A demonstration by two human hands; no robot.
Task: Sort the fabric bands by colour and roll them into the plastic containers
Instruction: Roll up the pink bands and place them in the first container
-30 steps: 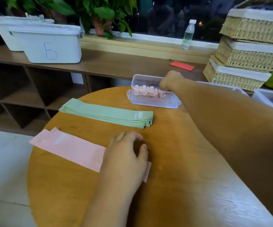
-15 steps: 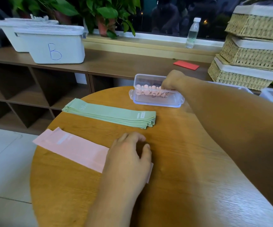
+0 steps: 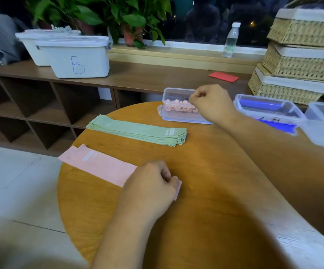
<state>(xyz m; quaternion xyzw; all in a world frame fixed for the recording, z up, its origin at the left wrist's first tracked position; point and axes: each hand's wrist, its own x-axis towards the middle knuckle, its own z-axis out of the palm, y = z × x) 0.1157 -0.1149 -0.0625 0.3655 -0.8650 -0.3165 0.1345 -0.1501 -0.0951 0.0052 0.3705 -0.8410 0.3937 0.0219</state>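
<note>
Band (image 3: 99, 167), pink, gripped by left hand (image 3: 149, 189), right hand (image 3: 213, 102) fisted at container (image 3: 176, 118)

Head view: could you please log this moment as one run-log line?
left hand: grips pink band end | right hand: fisted over pink-roll container, nothing visibly held | green bands: stacked flat, untouched

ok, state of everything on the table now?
pink band, flat, near end gripped by left hand
green bands, folded stack, untouched
clear container, open, pink rolls inside
blue container, blue roll inside
right hand, curled beside clear container, nothing visibly held
</note>
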